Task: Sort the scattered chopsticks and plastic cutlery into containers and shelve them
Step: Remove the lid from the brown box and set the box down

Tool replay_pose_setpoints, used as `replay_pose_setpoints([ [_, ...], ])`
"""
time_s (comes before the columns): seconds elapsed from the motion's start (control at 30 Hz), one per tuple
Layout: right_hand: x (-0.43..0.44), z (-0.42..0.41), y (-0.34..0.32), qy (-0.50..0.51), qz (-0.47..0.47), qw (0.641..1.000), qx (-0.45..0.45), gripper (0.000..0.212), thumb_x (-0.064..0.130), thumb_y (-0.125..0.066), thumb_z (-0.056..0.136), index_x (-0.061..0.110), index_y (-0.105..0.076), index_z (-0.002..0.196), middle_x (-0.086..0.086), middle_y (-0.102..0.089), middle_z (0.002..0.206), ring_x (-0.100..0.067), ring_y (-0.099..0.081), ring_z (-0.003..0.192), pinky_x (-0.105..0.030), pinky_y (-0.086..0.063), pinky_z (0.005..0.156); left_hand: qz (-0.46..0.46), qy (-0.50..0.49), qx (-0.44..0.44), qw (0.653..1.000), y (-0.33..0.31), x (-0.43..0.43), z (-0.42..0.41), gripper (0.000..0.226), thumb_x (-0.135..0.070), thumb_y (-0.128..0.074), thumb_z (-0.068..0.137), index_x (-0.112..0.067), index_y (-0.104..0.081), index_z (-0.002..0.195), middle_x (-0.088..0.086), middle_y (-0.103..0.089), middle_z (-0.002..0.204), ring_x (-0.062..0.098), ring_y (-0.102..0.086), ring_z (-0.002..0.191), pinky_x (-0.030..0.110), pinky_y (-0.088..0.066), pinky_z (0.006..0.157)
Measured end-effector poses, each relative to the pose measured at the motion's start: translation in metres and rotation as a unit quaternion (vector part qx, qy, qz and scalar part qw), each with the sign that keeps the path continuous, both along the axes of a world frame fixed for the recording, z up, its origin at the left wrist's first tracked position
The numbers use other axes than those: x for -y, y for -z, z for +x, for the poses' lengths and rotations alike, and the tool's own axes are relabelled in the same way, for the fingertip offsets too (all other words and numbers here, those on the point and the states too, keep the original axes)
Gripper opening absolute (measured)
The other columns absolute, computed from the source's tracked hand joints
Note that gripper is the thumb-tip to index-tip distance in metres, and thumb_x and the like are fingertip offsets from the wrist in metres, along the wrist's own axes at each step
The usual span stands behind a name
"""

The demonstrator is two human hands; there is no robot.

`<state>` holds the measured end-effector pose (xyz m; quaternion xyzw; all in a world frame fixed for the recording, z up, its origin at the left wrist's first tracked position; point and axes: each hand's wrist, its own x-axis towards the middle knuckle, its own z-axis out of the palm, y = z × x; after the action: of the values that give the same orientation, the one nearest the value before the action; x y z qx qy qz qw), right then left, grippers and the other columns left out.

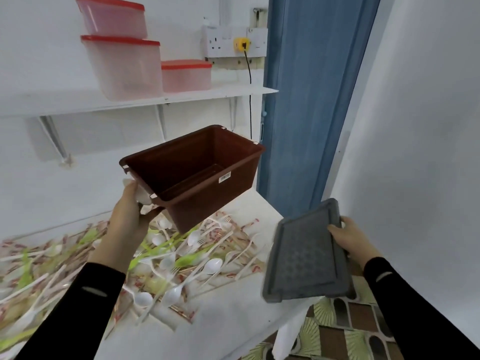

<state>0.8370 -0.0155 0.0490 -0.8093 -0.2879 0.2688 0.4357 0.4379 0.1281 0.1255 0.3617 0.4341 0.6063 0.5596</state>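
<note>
My left hand point(130, 216) grips the near short end of an empty brown plastic bin point(207, 190), held tilted in the air above the table. My right hand point(350, 240) holds a grey lid point(306, 258) by its right edge, off the table's right end. On the white table point(228, 320) below lies a wide scatter of cutlery point(168, 266): white plastic spoons, white forks, green pieces and paper-wrapped chopsticks.
A white wall shelf point(181, 97) above the table carries three clear boxes with red lids point(124, 66), two of them stacked. A socket with a yellow plug point(241, 44) is behind. A blue door point(311, 100) stands to the right, over a patterned floor point(350, 333).
</note>
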Motion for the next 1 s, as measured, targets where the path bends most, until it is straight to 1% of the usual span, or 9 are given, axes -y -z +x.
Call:
replay_pose_setpoints([
  [0.13,-0.055,-0.007,0.027,-0.055,0.011,0.998,-0.006,0.044,0.034,-0.061,0.071,0.009,-0.060,0.107,-0.011,-0.069,0.104,-0.030,-0.066,0.094,-0.047,-0.056,0.084,0.010,0.000,-0.008,1.000,-0.001,0.002,0.002,0.028,-0.025,-0.044,0.100,-0.017,-0.054,0.075,-0.004,-0.063,0.082,0.010,-0.065,0.074,0.040,-0.056,0.077],
  [0.27,-0.094,-0.048,0.019,-0.111,0.032,0.993,-0.029,0.030,0.022,-0.056,0.087,0.012,-0.056,0.114,-0.008,-0.065,0.105,-0.024,-0.063,0.092,-0.030,-0.050,0.066,0.021,0.005,0.011,1.000,0.001,0.005,0.002,0.031,-0.018,-0.041,0.100,-0.016,-0.055,0.071,0.000,-0.062,0.096,0.017,-0.063,0.083,0.042,-0.056,0.076],
  [0.4,-0.115,-0.059,0.010,-0.144,0.048,0.987,-0.045,0.024,0.024,-0.056,0.092,0.017,-0.054,0.115,-0.005,-0.062,0.106,-0.024,-0.062,0.095,-0.030,-0.050,0.066,0.010,0.009,0.030,0.999,0.004,0.011,0.015,0.021,-0.020,-0.044,0.100,-0.014,-0.062,0.090,-0.006,-0.069,0.077,0.019,-0.064,0.092,0.042,-0.054,0.083],
  [0.57,-0.087,-0.009,0.011,-0.070,0.100,0.991,-0.063,0.003,0.018,-0.059,0.092,0.021,-0.060,0.093,0.001,-0.065,0.090,-0.018,-0.062,0.083,-0.031,-0.053,0.075,-0.005,0.020,0.045,0.999,0.008,0.029,0.042,0.020,-0.019,-0.046,0.100,-0.014,-0.059,0.085,0.000,-0.058,0.069,0.012,-0.063,0.085,0.044,-0.052,0.094],
  [0.7,-0.048,0.032,0.061,-0.056,0.041,0.995,-0.069,0.010,0.014,-0.057,0.096,0.012,-0.061,0.106,-0.008,-0.068,0.099,-0.027,-0.064,0.086,-0.032,-0.056,0.077,-0.009,0.106,0.044,0.993,0.026,0.038,0.073,0.021,-0.022,-0.046,0.099,-0.011,-0.052,0.084,0.006,-0.040,0.067,0.014,-0.057,0.062,0.046,-0.050,0.099],
  [0.77,-0.041,0.044,0.094,-0.082,-0.047,0.994,-0.063,0.024,0.018,-0.053,0.099,0.003,-0.059,0.117,-0.015,-0.065,0.114,-0.036,-0.062,0.103,-0.046,-0.052,0.092,-0.026,0.127,0.021,0.991,0.040,0.044,0.099,0.018,-0.022,-0.048,0.098,-0.009,-0.053,0.086,0.005,-0.048,0.062,0.016,-0.062,0.064,0.044,-0.052,0.091],
  [0.83,-0.039,0.046,0.108,-0.100,-0.085,0.991,-0.042,0.036,0.022,-0.047,0.102,-0.004,-0.058,0.124,-0.020,-0.061,0.124,-0.038,-0.057,0.114,-0.047,-0.047,0.100,-0.030,0.119,0.011,0.992,0.055,0.057,0.134,0.015,-0.016,-0.048,0.098,-0.006,-0.056,0.090,0.003,-0.060,0.063,0.013,-0.064,0.062,0.035,-0.055,0.072],
  [0.93,-0.031,0.031,0.076,-0.084,0.018,0.990,-0.114,0.059,0.060,-0.044,0.097,0.016,-0.058,0.134,-0.006,-0.057,0.138,-0.029,-0.053,0.126,-0.041,-0.040,0.107,-0.045,0.107,0.019,0.993,0.078,0.078,0.182,0.019,-0.011,-0.052,0.098,-0.002,-0.058,0.113,0.008,-0.070,0.085,0.011,-0.068,0.066,0.026,-0.055,0.055],
  [1.0,-0.025,0.023,0.051,-0.100,0.131,0.949,-0.270,0.058,0.073,-0.043,0.090,0.034,-0.057,0.131,0.007,-0.064,0.129,-0.018,-0.061,0.116,-0.046,-0.048,0.099,-0.059,0.122,0.017,0.991,0.102,0.093,0.204,0.017,-0.020,-0.060,0.096,-0.020,-0.067,0.112,0.007,-0.062,0.127,0.013,-0.069,0.095,0.033,-0.059,0.075],
])
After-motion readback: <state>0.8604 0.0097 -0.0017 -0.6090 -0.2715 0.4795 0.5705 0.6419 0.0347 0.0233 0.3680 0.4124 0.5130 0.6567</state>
